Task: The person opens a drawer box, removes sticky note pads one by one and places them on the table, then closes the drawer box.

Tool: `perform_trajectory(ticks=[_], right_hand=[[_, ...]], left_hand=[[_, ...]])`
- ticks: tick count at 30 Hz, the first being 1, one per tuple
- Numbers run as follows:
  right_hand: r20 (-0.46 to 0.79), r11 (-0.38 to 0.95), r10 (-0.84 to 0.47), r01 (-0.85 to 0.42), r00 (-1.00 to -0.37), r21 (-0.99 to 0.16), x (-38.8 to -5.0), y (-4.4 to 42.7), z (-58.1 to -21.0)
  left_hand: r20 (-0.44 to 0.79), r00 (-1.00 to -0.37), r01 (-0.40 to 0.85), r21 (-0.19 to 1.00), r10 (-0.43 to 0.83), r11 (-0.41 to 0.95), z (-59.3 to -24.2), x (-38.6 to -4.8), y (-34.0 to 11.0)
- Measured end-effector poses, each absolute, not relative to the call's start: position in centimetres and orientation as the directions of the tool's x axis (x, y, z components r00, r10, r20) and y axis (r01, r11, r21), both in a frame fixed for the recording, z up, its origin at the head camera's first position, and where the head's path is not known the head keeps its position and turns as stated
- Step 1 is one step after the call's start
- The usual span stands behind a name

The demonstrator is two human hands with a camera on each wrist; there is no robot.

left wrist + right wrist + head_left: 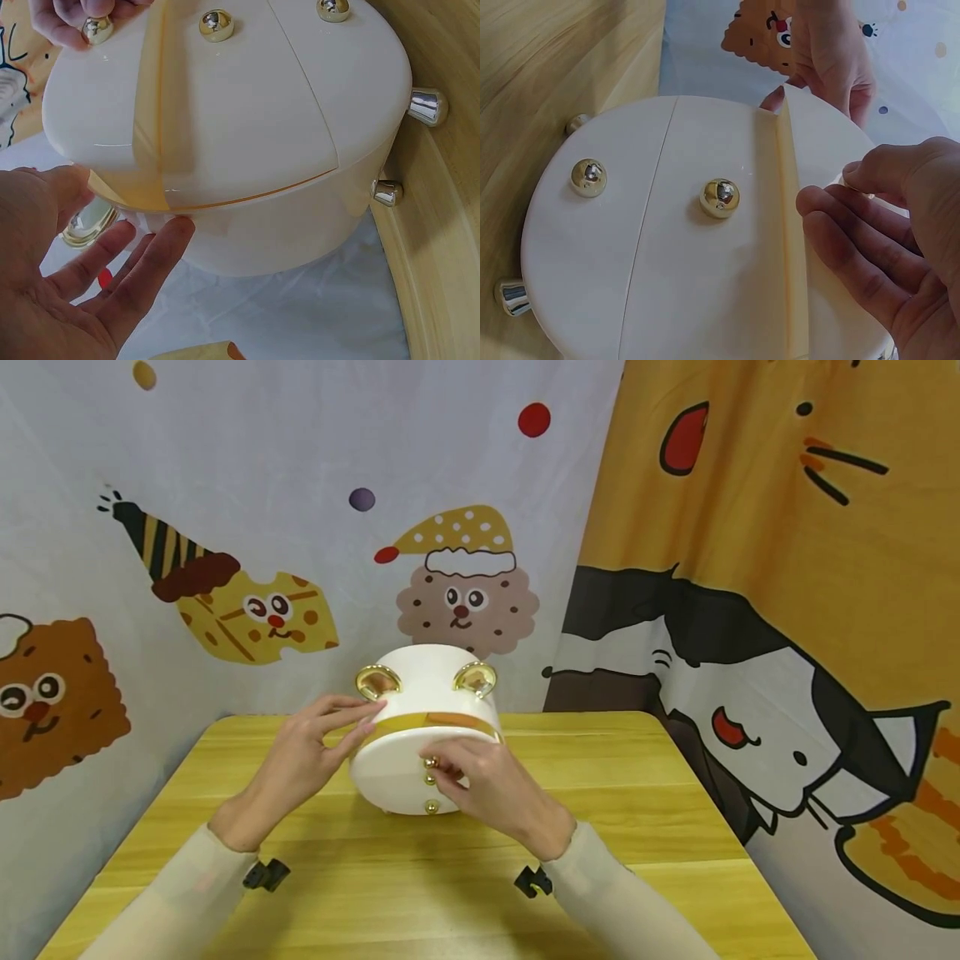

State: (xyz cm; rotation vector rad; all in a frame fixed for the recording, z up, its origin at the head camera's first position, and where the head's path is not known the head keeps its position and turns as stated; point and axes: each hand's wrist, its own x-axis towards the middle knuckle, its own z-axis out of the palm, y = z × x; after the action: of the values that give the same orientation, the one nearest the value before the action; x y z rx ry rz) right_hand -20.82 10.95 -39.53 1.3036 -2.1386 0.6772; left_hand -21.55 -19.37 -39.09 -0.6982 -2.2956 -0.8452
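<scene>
A white, round-fronted box (pixel 405 750) stands on the wooden tabletop (pixel 600 785), between the two hands. Its top front section (pixel 94 112) sits forward of the sections below it, with a yellowish edge showing along the gap. The right hand (pixel 491 781) is in front of the box, its thumb and fingers closed in a pinch on the top gold knob (pixel 97 30); the middle knob (pixel 720 198) and bottom knob (pixel 589 178) lie below that grip. The left hand (pixel 300 745) is at the box's left side, fingers extended and spread, fingertips at the edge by the gap; whether every one touches, I cannot tell. Two gold ears (pixel 476 679) top the box, and silvery feet (pixel 512 297) show underneath. Behind hangs a pale cartoon-print cloth (pixel 450 435), with an orange cloth (pixel 750 527) at the right.
</scene>
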Motion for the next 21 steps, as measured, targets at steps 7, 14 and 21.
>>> perform_trajectory(ticks=[7,14,21], right_hand=[[0.668,0.404,-0.636,-0.904,-0.387,-0.139,-20.56,11.04,-39.41],[0.664,0.404,-0.638,-0.904,-0.390,-0.143,-20.39,11.11,-39.55],[0.668,0.409,-0.640,-0.904,-0.381,-0.123,-20.15,11.14,-39.49]], left_hand=[[0.675,-0.687,0.638,0.381,0.270,0.669,-39.34,-21.87,-19.41],[0.679,-0.679,0.650,0.377,0.281,0.659,-39.38,-21.89,-19.46],[0.673,-0.685,0.650,0.393,0.279,0.650,-39.25,-21.89,-19.43]])
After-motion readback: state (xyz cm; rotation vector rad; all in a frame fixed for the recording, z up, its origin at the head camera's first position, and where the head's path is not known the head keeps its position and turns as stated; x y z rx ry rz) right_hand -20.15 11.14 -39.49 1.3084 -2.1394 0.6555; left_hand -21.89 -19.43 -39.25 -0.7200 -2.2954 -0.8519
